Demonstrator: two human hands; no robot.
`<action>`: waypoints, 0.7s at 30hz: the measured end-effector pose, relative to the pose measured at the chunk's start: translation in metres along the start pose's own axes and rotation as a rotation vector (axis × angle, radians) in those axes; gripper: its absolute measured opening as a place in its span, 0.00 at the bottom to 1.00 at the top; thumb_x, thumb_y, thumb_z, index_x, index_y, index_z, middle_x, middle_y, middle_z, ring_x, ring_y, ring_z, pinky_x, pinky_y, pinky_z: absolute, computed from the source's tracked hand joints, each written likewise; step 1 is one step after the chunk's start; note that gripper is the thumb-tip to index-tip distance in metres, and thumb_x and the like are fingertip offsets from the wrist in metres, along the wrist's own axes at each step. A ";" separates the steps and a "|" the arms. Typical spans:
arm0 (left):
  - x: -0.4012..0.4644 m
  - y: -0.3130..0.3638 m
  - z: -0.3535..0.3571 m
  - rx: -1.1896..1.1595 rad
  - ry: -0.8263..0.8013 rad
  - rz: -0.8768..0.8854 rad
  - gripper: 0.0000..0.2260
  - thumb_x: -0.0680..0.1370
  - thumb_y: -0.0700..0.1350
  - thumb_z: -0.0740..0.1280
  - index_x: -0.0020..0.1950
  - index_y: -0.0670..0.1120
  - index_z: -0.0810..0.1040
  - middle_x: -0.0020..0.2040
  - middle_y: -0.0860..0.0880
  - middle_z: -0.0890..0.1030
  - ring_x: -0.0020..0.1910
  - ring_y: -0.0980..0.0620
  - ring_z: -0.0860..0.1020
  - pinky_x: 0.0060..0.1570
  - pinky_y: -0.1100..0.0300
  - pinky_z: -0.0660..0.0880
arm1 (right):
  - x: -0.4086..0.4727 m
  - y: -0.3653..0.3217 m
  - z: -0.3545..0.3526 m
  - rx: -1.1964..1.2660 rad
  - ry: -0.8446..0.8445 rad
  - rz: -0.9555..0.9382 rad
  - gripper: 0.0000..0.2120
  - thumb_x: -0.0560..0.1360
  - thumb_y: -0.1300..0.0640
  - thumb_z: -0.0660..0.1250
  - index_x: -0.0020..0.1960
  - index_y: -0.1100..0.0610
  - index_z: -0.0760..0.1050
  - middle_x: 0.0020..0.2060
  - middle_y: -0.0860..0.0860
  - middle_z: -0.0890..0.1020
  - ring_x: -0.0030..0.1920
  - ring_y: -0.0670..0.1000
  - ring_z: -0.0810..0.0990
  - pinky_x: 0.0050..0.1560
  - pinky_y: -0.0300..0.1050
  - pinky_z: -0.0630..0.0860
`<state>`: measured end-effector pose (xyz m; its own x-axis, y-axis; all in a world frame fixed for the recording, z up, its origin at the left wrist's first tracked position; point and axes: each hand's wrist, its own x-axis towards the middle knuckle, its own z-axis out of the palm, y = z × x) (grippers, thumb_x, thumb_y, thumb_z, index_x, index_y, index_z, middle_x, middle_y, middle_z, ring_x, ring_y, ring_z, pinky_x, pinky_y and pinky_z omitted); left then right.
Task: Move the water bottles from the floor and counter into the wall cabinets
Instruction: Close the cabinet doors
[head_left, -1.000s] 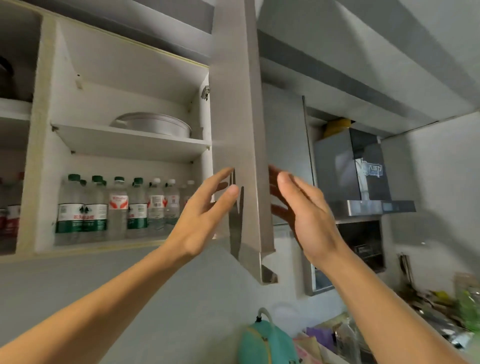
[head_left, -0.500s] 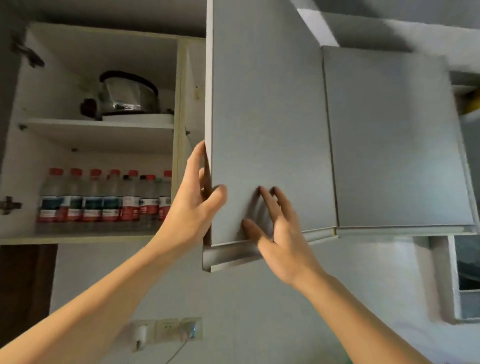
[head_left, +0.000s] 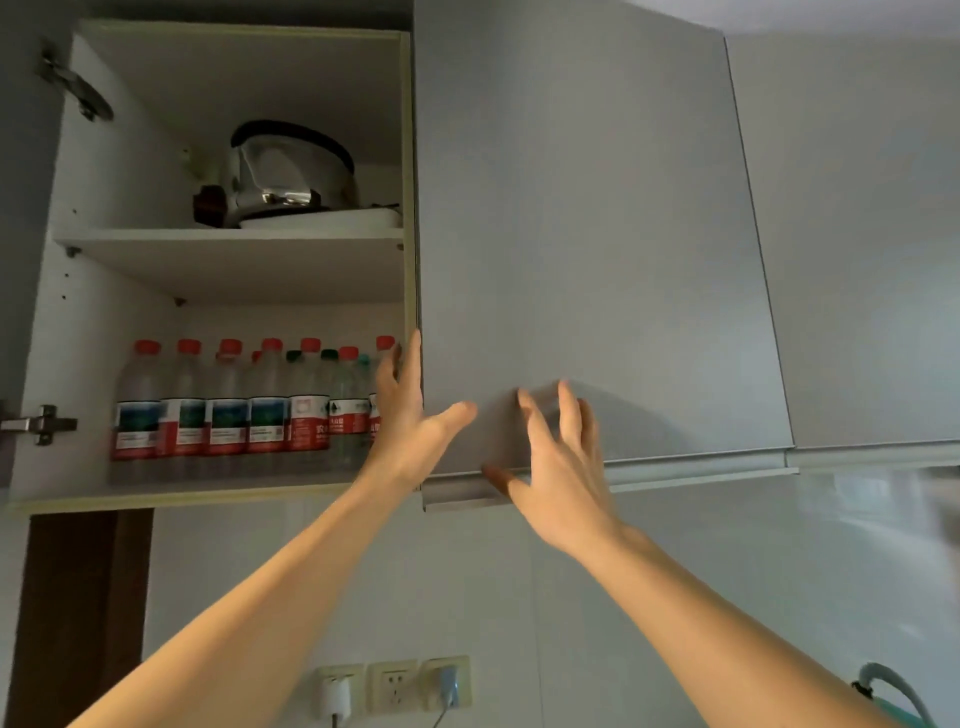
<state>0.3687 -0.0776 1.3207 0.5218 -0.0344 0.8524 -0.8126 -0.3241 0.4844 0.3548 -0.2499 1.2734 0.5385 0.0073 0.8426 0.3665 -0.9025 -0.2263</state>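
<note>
Both hands are up at the middle door (head_left: 587, 234), which sits nearly flush with the cabinet front. The left hand (head_left: 410, 421) is at its hinge-free edge, at about 9 o'clock from the right hand, fingers straight along the edge and thumb splayed across the door face; it grasps nothing. The right hand (head_left: 558, 467) lies flat against the lower part of the door, fingers spread and released, thumb down at the handle lip (head_left: 457, 493).

To finish the closing well, I would press with the flat right palm low on the panel and slide the left fingers out from the edge first, so they are not nipped between the door and the frame.

The bottles (head_left: 234, 410) stand in a tight row on the lower shelf of the open compartment at 9 o'clock from the door, mostly red caps with a few dark green ones behind. Their labels are red with a blue-green picture band; one white and red label carries Chinese characters, too small to read. Above them, at 12 o'clock, a steel pot (head_left: 291, 176) rests on the upper shelf. No bottle is in either hand
</note>
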 end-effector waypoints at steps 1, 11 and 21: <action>0.006 -0.007 0.000 0.011 0.009 -0.018 0.45 0.76 0.48 0.74 0.81 0.62 0.46 0.81 0.57 0.42 0.80 0.58 0.45 0.77 0.51 0.50 | 0.003 -0.001 0.006 -0.033 0.008 0.005 0.42 0.76 0.37 0.67 0.82 0.47 0.50 0.80 0.57 0.42 0.79 0.63 0.45 0.78 0.59 0.51; 0.043 -0.064 0.005 0.063 -0.022 -0.103 0.47 0.75 0.51 0.76 0.80 0.67 0.45 0.82 0.54 0.37 0.81 0.50 0.41 0.77 0.43 0.50 | 0.027 0.013 0.057 -0.172 0.093 -0.012 0.39 0.77 0.37 0.65 0.81 0.47 0.52 0.80 0.60 0.45 0.78 0.66 0.47 0.77 0.63 0.52; 0.054 -0.087 -0.003 0.336 -0.101 -0.064 0.47 0.76 0.53 0.74 0.77 0.72 0.39 0.82 0.53 0.37 0.81 0.47 0.39 0.78 0.38 0.47 | 0.034 0.036 0.083 -0.153 0.260 -0.060 0.40 0.68 0.43 0.78 0.76 0.53 0.69 0.77 0.64 0.62 0.74 0.72 0.61 0.72 0.69 0.60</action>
<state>0.4666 -0.0483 1.3248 0.6056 -0.0923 0.7904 -0.6556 -0.6208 0.4299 0.4493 -0.2464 1.2529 0.2999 -0.0305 0.9535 0.2629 -0.9581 -0.1133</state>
